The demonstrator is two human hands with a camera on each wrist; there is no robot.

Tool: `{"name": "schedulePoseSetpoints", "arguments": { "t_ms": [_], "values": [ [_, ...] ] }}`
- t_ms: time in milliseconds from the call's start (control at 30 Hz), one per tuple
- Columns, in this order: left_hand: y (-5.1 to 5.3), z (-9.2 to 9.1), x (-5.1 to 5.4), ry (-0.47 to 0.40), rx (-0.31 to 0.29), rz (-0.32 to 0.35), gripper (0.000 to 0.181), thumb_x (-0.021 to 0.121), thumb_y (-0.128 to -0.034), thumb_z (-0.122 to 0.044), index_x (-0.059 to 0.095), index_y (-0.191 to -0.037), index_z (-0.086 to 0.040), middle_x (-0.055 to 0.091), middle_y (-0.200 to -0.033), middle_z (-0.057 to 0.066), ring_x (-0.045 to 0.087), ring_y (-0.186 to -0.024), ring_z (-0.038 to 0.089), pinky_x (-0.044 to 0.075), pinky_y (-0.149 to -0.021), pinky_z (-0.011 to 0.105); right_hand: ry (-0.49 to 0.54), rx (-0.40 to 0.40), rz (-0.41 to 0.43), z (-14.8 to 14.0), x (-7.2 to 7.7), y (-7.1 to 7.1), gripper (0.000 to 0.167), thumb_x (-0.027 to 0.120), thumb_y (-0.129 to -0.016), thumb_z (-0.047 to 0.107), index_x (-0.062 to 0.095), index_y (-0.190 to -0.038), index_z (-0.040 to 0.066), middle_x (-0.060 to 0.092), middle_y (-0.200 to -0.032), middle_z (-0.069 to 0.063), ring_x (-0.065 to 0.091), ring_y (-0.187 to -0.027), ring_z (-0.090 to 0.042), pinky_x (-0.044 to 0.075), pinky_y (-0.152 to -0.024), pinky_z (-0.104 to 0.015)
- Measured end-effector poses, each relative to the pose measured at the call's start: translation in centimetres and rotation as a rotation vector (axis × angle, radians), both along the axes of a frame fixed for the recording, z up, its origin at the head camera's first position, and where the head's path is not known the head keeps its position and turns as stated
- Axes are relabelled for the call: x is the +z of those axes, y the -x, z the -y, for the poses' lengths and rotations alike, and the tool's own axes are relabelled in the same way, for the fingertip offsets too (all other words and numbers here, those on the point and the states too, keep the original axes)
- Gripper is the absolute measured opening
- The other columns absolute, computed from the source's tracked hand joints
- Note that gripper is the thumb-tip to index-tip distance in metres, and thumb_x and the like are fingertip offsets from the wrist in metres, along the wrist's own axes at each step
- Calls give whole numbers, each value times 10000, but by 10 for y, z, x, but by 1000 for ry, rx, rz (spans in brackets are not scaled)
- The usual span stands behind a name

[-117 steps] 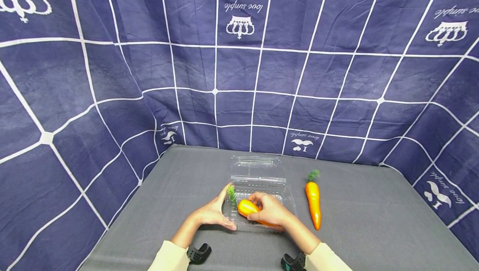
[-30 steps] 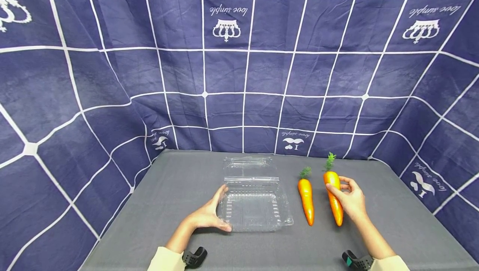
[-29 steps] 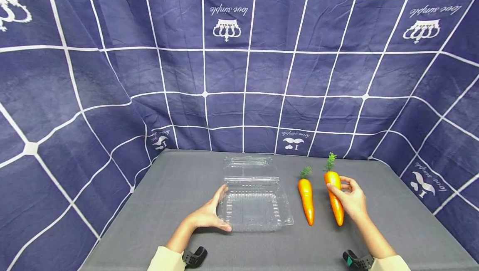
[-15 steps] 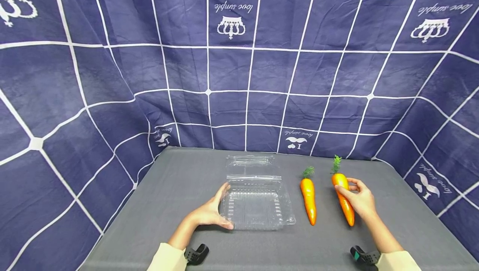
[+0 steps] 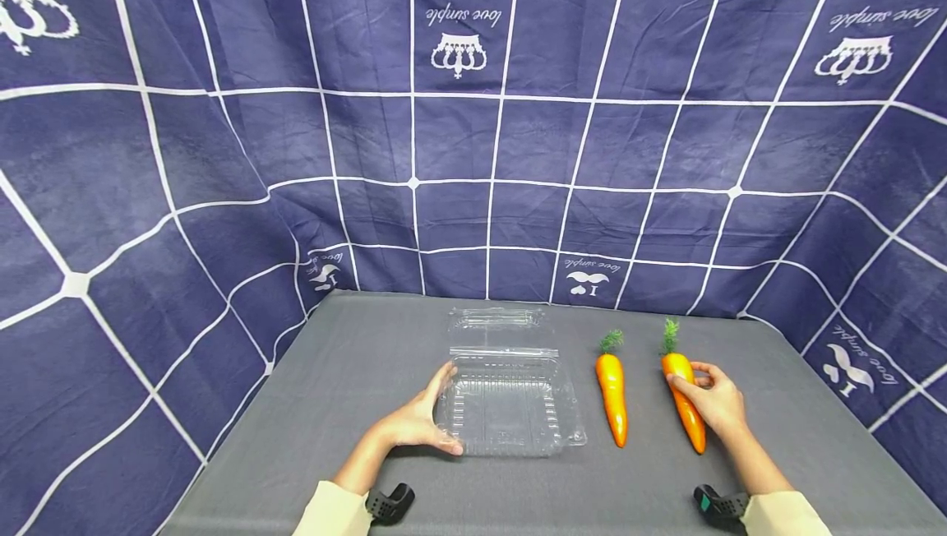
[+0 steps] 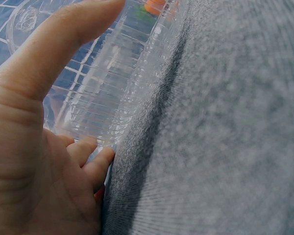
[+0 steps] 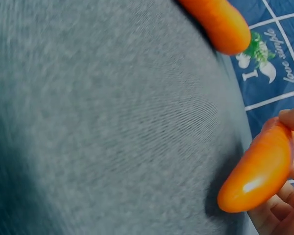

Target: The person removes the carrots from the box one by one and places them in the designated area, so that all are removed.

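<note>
On the left, a clear plastic clamshell container [image 5: 506, 413] lies with its lid folded back. My left hand [image 5: 418, 421] spans its left side, thumb at the front corner and fingers towards the back corner; the left wrist view shows fingertips [image 6: 105, 154] against the clear wall. Off to the right, my right hand [image 5: 718, 400] grips an orange carrot [image 5: 684, 404] with a green top, thumb on one side and fingers on the other. That carrot's tip [image 7: 232, 198] is close to the table; whether it touches is unclear. Another carrot [image 5: 612, 400] lies between it and the container.
The container's lid [image 5: 499, 321] extends towards the back of the grey cloth-covered table [image 5: 355, 355]. Behind and at both sides hangs a blue curtain [image 5: 547, 141] with white lines.
The gripped carrot has gone from inside the container to the far right of the other carrot, and lately come down a little towards the table. My left hand has stayed at the container.
</note>
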State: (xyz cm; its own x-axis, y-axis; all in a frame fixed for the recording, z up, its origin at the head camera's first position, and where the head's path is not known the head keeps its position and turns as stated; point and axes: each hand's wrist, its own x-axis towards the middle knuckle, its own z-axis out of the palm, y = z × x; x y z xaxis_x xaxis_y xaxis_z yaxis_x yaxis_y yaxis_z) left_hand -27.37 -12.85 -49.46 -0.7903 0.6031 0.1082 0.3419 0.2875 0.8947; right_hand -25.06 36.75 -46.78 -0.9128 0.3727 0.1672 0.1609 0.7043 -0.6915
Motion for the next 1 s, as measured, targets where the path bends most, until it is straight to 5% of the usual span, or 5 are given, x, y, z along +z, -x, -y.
{"name": "schedulePoseSetpoints", "arguments": {
  "t_ms": [533,1000],
  "values": [
    [0,-1,-2,-6,-5,2,1344,939,-606,-130,-18,-1541,-5,144,-1583,237,119,-1450,380,124,-1123,530,-58,34,60,-6,-12,1,635,681,-873,440,546,-1245,-57,658,-1067,-261,605,-915,-375,433,-702,-353],
    [0,4,0,32,10,0,1367,951,-580,-149,-7,-1547,-25,141,-1580,250,141,-1445,378,136,-1128,520,-45,41,71,-6,-7,1,647,631,-902,439,509,-1265,-82,628,-1103,-267,584,-986,-390,434,-783,-395]
  ]
}}
